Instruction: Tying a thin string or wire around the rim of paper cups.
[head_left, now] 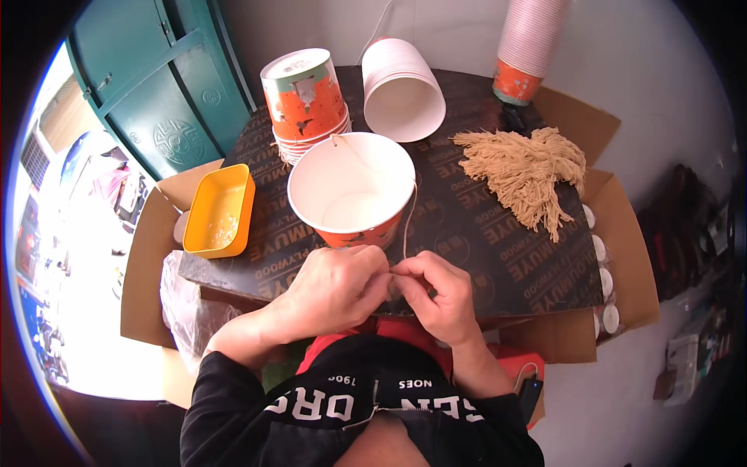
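Where the open bucket [315, 187] stands before us on the table [482, 284], the string [408, 222] drops from the right side of its rim and runs toward us, its long axis almost straight from rim to fingertips. It lies just beyond our right hand [436, 294], which is the nearer one; our left hand [338, 284] is close against the bucket's near side. Our right thumb and forefinger seem closed on the string, with scarcely a gap between them. Our left fingers are curled in and meet them, but we cannot tell what they hold (the knuckles hide the tips).

Counting around the bucket, we have one string at its right and one bundle of cords [525, 175] further right, its strands too many to count. One yellow tray [246, 210] sits to its left, with small shiny bits [226, 227] inside that we cannot number. Three stacks lie beyond it: one upside-down stack [302, 101] behind left, one tipped stack [401, 74] behind right with its mouth toward us, and one long stack [529, 50] farther back right. We see one bucket on its own; those nested in the stacks are beyond counting.
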A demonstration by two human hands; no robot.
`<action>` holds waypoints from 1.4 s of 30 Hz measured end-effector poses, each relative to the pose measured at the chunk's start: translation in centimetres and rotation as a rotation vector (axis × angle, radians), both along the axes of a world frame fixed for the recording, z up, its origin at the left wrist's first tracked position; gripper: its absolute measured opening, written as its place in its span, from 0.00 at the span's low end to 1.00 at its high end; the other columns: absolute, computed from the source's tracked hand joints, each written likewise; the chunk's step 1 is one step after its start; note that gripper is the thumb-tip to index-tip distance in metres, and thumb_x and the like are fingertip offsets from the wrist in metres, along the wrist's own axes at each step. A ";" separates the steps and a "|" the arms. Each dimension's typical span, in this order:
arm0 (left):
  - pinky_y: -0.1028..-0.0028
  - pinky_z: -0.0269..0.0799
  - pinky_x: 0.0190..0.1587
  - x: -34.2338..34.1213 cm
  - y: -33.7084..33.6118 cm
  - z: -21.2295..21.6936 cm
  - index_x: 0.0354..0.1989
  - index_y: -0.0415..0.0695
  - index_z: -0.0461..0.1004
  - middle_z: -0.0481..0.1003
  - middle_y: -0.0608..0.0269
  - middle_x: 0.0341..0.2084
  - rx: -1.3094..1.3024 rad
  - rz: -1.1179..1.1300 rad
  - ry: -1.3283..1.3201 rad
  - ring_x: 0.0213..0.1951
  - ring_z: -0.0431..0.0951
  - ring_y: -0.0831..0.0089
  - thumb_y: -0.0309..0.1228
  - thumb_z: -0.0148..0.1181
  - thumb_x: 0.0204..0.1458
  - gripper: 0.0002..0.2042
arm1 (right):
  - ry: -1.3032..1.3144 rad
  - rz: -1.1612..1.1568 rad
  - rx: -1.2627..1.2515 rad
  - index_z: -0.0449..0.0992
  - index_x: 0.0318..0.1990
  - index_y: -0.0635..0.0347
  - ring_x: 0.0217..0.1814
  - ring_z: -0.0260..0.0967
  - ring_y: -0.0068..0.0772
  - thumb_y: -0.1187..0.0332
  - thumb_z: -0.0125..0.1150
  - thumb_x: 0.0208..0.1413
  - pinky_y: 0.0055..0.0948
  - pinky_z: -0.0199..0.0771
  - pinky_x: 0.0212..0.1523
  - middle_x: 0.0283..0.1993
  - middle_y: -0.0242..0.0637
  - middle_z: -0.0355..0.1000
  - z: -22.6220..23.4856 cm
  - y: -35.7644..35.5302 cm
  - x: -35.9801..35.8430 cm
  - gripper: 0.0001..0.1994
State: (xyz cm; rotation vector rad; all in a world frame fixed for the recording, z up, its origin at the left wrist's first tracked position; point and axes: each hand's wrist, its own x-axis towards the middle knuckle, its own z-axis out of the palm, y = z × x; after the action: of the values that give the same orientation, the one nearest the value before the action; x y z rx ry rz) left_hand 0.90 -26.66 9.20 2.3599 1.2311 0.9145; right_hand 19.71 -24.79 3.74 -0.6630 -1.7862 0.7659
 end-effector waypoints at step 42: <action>0.63 0.66 0.54 -3.9 4.7 3.4 0.51 0.36 0.72 0.75 0.51 0.41 -0.010 -0.136 0.130 0.48 0.73 0.52 0.20 0.54 0.52 0.16 | 0.069 -0.346 0.155 0.69 0.26 0.63 0.21 0.69 0.36 0.84 0.64 0.46 0.31 0.68 0.23 0.21 0.37 0.68 -0.9 2.0 -4.0 0.09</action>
State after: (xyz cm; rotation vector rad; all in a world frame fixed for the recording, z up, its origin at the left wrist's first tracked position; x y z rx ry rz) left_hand -3.00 -21.98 12.57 2.4939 1.1015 0.7212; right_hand 15.69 -22.78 2.83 -0.8044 -1.5931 0.4077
